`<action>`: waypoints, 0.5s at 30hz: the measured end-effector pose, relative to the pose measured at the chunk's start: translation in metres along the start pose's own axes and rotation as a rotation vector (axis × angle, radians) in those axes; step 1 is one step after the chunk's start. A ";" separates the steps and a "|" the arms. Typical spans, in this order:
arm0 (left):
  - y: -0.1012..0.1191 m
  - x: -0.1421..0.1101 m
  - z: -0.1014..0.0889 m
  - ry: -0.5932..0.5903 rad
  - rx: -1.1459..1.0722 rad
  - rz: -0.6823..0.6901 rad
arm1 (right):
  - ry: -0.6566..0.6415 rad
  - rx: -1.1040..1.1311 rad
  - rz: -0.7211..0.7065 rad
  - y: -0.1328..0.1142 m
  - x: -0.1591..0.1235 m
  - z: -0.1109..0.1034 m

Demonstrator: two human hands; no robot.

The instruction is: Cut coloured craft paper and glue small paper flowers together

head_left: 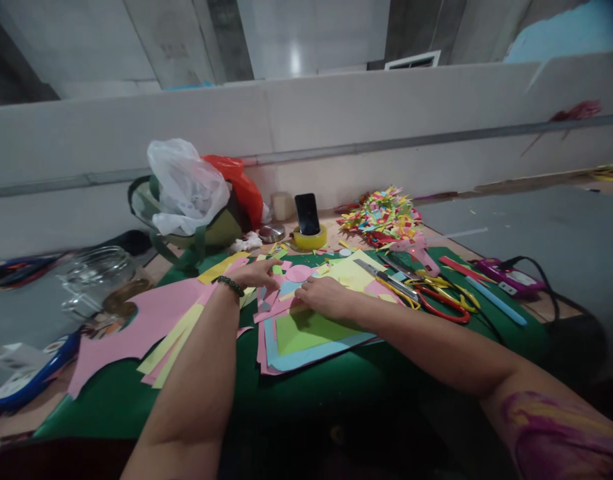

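My left hand (259, 275), with a dark beaded bracelet on its wrist, reaches over small pink and green paper pieces, thumb and fingers apart. Close to its right, my right hand (326, 298) bends over the upper edge of a green paper sheet (306, 333), its fingers curled together; what they hold, if anything, is hidden. Under the green sheet lie light blue paper (291, 362) and pink paper. Just beyond the hands is a pink paper circle (298, 273). A utility knife (379, 275) and red-handled scissors (444, 305) rest to the right of my right hand.
A large pink paper sheet (151, 313) with curved cutouts lies left on the green mat (106, 407). Behind stand a bag (216, 223), a phone (307, 213) on a yellow tape roll (310, 239), and a paper-scrap heap (386, 213). A pink glue gun (419, 253) lies right.
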State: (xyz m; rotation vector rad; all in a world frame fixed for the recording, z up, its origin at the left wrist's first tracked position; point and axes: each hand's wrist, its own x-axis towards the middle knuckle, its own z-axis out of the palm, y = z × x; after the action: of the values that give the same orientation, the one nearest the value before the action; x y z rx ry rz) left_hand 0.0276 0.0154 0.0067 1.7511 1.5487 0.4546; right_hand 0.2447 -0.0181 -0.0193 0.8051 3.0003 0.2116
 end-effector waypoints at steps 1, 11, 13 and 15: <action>0.000 -0.002 -0.002 0.002 0.021 -0.006 | 0.003 0.022 0.006 0.000 0.000 0.000; 0.006 -0.009 -0.012 0.390 -0.374 0.026 | -0.037 -0.102 -0.111 -0.010 0.000 -0.010; 0.007 -0.009 -0.013 0.411 -0.453 0.062 | -0.038 -0.091 -0.094 -0.010 0.000 -0.009; 0.008 -0.008 -0.014 0.419 -0.537 0.097 | -0.024 -0.057 -0.064 -0.010 0.001 -0.006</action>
State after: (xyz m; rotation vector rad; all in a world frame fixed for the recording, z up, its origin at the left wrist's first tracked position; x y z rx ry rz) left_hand 0.0217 0.0116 0.0228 1.3624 1.4328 1.2257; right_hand 0.2388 -0.0266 -0.0145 0.6998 2.9772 0.2814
